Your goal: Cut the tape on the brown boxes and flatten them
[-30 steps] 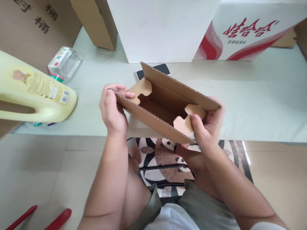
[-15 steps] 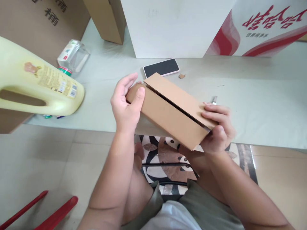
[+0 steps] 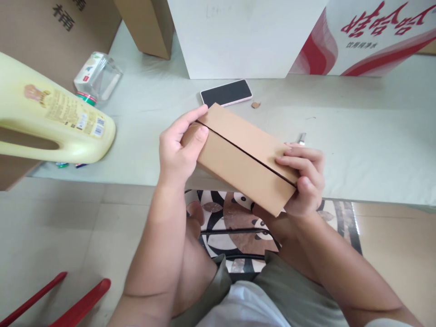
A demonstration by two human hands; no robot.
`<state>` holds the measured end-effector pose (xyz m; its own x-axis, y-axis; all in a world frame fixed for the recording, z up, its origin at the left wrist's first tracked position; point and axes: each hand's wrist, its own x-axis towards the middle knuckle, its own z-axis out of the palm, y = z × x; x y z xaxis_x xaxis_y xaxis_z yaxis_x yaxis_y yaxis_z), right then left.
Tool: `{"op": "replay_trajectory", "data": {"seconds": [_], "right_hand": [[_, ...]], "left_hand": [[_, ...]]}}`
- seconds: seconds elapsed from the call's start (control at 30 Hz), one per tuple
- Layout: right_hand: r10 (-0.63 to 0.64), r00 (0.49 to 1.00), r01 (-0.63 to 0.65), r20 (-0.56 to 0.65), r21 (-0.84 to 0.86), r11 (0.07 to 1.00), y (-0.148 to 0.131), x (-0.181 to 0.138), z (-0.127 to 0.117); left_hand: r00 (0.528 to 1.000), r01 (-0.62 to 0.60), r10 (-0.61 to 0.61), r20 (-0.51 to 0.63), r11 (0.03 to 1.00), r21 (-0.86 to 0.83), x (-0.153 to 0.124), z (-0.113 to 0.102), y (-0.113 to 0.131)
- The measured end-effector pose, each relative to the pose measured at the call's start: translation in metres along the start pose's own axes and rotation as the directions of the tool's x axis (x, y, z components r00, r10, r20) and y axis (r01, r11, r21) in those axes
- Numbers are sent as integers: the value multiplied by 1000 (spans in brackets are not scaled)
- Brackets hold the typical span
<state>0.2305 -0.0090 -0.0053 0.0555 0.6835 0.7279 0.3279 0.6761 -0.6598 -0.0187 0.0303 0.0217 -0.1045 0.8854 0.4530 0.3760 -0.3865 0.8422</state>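
A long brown cardboard box (image 3: 238, 154) is held slantwise over the near edge of a pale table (image 3: 357, 145). Its two top flaps lie flat and meet along a dark seam. My left hand (image 3: 179, 150) grips the box's upper left end, thumb pressed on the near flap and fingers on the far one. My right hand (image 3: 304, 179) clasps the lower right end, fingers laid over the flaps.
A black phone (image 3: 225, 92) lies on the table behind the box. A big yellow jug (image 3: 51, 127) and a clear plastic bottle (image 3: 97, 79) lie at left. Large cartons (image 3: 248, 36) stand along the back. A small metal piece (image 3: 301, 137) lies near my right hand.
The box was open with inner tabs showing; both top flaps have been folded down and now lie flat and shut. My hands moved onto the flaps.
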Motion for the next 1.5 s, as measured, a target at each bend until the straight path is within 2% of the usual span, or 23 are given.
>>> {"op": "replay_trajectory", "data": {"seconds": [0.13, 0.33, 0.47, 0.67, 0.83, 0.97, 1.07, 1.23, 1.5], "right_hand": [[3, 1000, -3, 22, 13, 1000, -4, 0, 1], [17, 998, -17, 56, -5, 1000, -2, -1, -1], [22, 1000, -22, 10, 50, 999, 2, -3, 1], [8, 999, -6, -50, 49, 999, 11, -3, 3], [138, 967, -115, -215, 116, 987, 16, -3, 0], [277, 954, -252, -110, 201, 947, 15, -6, -1], [330, 942, -306, -57, 257, 917, 11, -8, 1], [305, 952, -292, -10, 263, 920, 7, -7, 3], [264, 964, -267, 44, 224, 937, 4, -7, 2]], "left_hand": [[1000, -3, 3, 19, 999, 32, 0, 1, 4], [1000, 14, -14, -13, 999, 43, -1, 0, 2], [1000, 21, -20, -17, 998, 52, -1, -1, 2], [999, -49, 48, 12, 997, 56, 2, -4, 1], [999, -32, 31, 9, 996, 86, 1, -7, 0], [1000, -31, 31, 8, 997, 68, 1, -6, 0], [1000, -21, 21, 7, 998, 52, -1, -5, 1], [1000, -28, 28, -1, 1000, 3, -2, -3, 2], [999, -22, 20, 31, 998, 57, 0, -2, 4]]}}
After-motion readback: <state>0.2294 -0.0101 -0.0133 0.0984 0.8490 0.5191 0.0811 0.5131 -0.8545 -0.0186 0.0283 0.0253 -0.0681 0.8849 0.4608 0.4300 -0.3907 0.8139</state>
